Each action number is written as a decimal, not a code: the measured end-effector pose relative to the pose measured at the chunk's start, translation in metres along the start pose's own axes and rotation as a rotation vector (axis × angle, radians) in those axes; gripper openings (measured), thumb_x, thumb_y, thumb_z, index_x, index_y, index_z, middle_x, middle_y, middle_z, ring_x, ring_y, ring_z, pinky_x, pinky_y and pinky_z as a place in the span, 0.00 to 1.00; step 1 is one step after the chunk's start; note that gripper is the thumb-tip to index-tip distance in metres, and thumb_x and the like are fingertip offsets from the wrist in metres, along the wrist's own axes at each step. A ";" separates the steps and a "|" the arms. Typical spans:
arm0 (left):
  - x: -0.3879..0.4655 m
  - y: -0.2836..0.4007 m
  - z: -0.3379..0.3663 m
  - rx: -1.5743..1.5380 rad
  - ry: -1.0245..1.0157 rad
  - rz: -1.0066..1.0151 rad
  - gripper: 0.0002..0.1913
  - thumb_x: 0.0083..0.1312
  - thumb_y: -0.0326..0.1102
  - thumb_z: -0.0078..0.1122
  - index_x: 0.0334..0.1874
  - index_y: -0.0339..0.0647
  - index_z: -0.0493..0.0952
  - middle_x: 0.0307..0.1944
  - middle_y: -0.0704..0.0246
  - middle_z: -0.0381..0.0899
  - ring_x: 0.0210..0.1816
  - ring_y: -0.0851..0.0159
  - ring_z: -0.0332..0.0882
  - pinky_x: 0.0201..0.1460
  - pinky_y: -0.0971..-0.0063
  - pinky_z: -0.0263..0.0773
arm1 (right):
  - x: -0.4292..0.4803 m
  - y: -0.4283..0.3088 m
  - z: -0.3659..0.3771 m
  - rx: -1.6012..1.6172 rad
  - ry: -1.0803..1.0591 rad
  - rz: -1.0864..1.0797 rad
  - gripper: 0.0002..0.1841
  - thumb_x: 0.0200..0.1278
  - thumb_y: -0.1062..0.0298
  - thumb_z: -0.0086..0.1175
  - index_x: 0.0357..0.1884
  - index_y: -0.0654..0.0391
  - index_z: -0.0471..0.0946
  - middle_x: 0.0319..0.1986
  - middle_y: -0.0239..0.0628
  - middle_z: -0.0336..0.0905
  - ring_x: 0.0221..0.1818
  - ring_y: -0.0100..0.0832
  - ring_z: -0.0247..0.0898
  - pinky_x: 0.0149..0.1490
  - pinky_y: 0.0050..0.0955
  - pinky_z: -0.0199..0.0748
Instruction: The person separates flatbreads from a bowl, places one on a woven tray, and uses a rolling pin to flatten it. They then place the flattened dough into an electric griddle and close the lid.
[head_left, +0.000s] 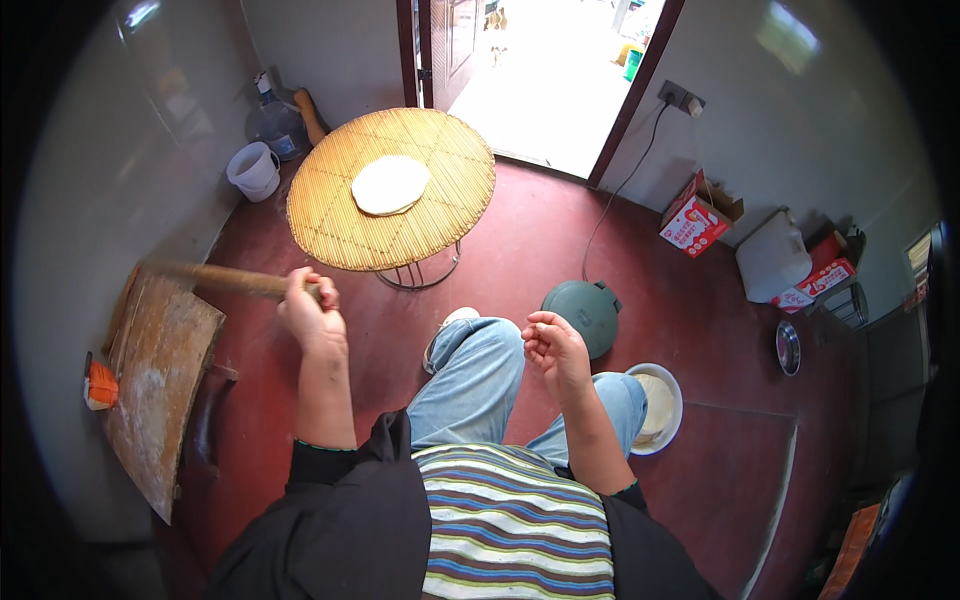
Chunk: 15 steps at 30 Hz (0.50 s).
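My left hand (311, 304) grips one end of a wooden rolling pin (232, 277). The pin's far end is blurred and reaches over the top of a floury wooden board (161, 375) on the left. My right hand (556, 349) hangs above my knees, its fingers loosely bent, with nothing visible in it. Just beyond it, a green round electric griddle (585, 311) sits on the floor with its lid down. Beside my right knee, a white basin (677, 409) holds pale dough (654, 405). Ahead, thin round flatbreads (390, 185) lie on a round reed tray (322, 217).
A wire stand (420, 277) supports the tray. The griddle's cord (611, 199) runs to a wall socket (681, 99). A white bucket (253, 171) and water jug (277, 127) stand back left. Cartons (694, 221), a white jerrycan (774, 255) and a metal bowl (787, 349) are at right.
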<state>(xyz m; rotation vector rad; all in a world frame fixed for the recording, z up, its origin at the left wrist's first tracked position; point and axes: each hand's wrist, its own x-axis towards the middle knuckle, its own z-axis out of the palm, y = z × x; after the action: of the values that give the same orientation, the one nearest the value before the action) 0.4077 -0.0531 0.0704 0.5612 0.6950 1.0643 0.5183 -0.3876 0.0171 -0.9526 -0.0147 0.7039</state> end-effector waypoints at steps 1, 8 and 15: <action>-0.011 -0.006 0.004 0.043 -0.102 -0.039 0.10 0.61 0.27 0.60 0.24 0.38 0.70 0.17 0.69 0.68 0.14 0.69 0.66 0.15 0.77 0.57 | 0.000 -0.001 0.000 -0.006 -0.001 -0.003 0.10 0.73 0.70 0.53 0.51 0.59 0.76 0.36 0.36 0.83 0.35 0.22 0.79 0.43 0.21 0.79; -0.117 -0.039 0.041 0.489 -0.663 -0.526 0.08 0.62 0.25 0.62 0.36 0.38 0.70 0.18 0.69 0.73 0.12 0.72 0.67 0.11 0.80 0.56 | -0.012 -0.011 0.007 -0.001 -0.039 -0.072 0.17 0.75 0.63 0.51 0.60 0.60 0.70 0.42 0.41 0.83 0.38 0.27 0.80 0.48 0.26 0.80; -0.197 -0.092 0.042 0.903 -1.343 -0.855 0.18 0.52 0.29 0.62 0.45 0.33 0.73 0.18 0.68 0.72 0.13 0.71 0.70 0.12 0.76 0.59 | -0.026 0.005 -0.015 0.339 0.222 -0.343 0.17 0.73 0.59 0.55 0.58 0.54 0.71 0.38 0.39 0.81 0.37 0.29 0.79 0.45 0.31 0.80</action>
<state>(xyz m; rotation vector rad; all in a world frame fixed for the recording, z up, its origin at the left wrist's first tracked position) 0.4308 -0.2727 0.0795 1.3732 0.0787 -0.5738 0.5000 -0.4115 0.0121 -0.6739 0.1306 0.2686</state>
